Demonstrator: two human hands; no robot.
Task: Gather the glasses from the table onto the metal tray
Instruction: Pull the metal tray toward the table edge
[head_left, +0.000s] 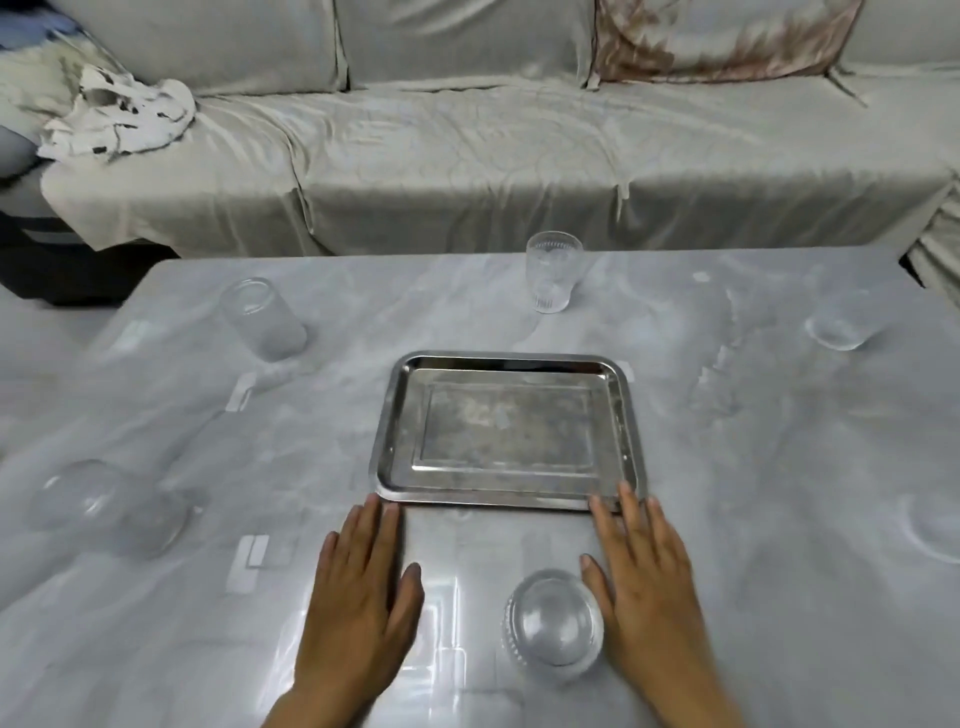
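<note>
head view shows the metal tray (506, 488) empty at mid-table, its long axis running left to right, near edge toward the person. the left hand (358, 597) and right hand (641, 587) lie flat, fingers spread and holding nothing; the right fingertips (626, 493) touch the tray's near rim, the left ones stop just beside its corner. no glass is on the tray yet. a ribbed glass (553, 623) stands between the hands, mouth up, just beside the right thumb. a ribbed tumbler (553, 270) stands upright beyond the tray, a frosted glass (262, 317) sits far left, a wide glass (111, 506) near left and a low glass (836, 330) far right; a blurred rim (935, 525) at the right edge may be another. the clear glass reads faintly against the pale marble table (753, 441), so a careless reach could clip a rim and tip one over, and the glossy top would let it slide.
</note>
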